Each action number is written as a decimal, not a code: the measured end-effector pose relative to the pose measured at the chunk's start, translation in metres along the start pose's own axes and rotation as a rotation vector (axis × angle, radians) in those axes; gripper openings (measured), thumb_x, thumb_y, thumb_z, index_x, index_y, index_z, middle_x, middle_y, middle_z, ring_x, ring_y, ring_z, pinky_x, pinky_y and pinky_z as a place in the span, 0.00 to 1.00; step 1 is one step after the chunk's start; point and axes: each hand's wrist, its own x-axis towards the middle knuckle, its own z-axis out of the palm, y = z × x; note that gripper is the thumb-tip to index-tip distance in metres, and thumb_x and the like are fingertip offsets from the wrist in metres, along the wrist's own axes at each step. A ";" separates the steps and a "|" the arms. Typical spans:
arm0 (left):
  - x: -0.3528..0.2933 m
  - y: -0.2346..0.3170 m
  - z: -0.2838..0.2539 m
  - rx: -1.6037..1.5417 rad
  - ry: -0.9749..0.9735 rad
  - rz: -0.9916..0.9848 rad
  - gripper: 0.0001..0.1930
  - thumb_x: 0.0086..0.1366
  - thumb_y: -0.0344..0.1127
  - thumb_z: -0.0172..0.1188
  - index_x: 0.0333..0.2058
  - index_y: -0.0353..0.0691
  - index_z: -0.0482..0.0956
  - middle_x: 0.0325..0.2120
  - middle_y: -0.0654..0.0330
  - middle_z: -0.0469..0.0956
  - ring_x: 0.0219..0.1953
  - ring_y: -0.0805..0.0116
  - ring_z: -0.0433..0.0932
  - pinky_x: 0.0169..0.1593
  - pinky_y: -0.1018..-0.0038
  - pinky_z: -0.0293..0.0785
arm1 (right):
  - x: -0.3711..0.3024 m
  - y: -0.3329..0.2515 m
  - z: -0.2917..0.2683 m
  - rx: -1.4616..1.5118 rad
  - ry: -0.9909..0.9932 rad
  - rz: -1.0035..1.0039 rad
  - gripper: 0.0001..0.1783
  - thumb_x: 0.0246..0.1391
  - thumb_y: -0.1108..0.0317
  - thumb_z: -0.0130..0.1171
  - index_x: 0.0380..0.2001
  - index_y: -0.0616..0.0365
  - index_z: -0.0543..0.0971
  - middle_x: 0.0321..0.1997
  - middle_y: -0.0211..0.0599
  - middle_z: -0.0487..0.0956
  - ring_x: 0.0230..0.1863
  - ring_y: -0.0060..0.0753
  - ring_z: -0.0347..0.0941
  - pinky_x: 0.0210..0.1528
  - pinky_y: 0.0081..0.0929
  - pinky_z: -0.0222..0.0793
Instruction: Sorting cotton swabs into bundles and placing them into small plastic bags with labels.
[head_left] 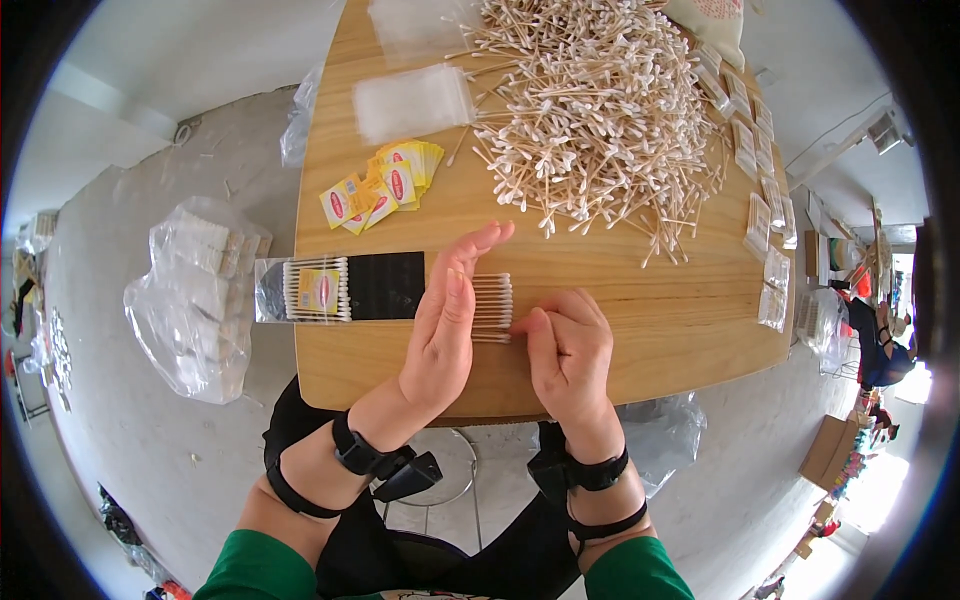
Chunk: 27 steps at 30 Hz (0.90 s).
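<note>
My left hand [445,325] stands on edge over the table, its fingers straight and pressed side by side. It rests against a row of double-ended cotton swabs [494,300], hiding their left ends. My right hand [574,350] is curled closed just right of the row, a fingertip at the lower swab tips; nothing shows in it. Left of my left hand lies a black strip [388,285]. Its far end meets a clear plastic bag [270,290] filled with cotton swabs, with a yellow card [319,291] on top of them.
A big heap of loose cotton swabs [600,120] covers the table's far middle. Yellow cards [400,180] and stacked clear bags [415,105] lie at far left. Filled swab packs [773,290] line the right edge. A large bag of packs [195,300] is beside the table's left edge.
</note>
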 end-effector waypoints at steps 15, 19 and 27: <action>-0.001 -0.002 0.001 -0.019 -0.002 0.008 0.27 0.84 0.47 0.32 0.68 0.32 0.61 0.68 0.46 0.65 0.73 0.57 0.59 0.76 0.62 0.47 | 0.001 -0.004 0.001 -0.006 0.067 0.095 0.08 0.56 0.80 0.62 0.24 0.61 0.84 0.27 0.39 0.78 0.29 0.45 0.73 0.31 0.37 0.70; -0.001 -0.001 -0.002 0.024 -0.044 -0.032 0.30 0.83 0.53 0.29 0.69 0.37 0.58 0.71 0.46 0.61 0.76 0.57 0.54 0.78 0.61 0.43 | 0.001 -0.004 0.003 -0.040 0.050 0.100 0.08 0.57 0.79 0.61 0.25 0.61 0.84 0.26 0.40 0.78 0.29 0.46 0.73 0.32 0.38 0.70; -0.001 -0.001 -0.002 0.032 -0.046 -0.025 0.29 0.83 0.52 0.29 0.69 0.35 0.58 0.71 0.45 0.61 0.76 0.56 0.55 0.78 0.60 0.42 | 0.002 -0.003 0.003 -0.035 0.065 0.091 0.08 0.58 0.79 0.61 0.25 0.61 0.85 0.25 0.40 0.77 0.28 0.46 0.72 0.31 0.38 0.69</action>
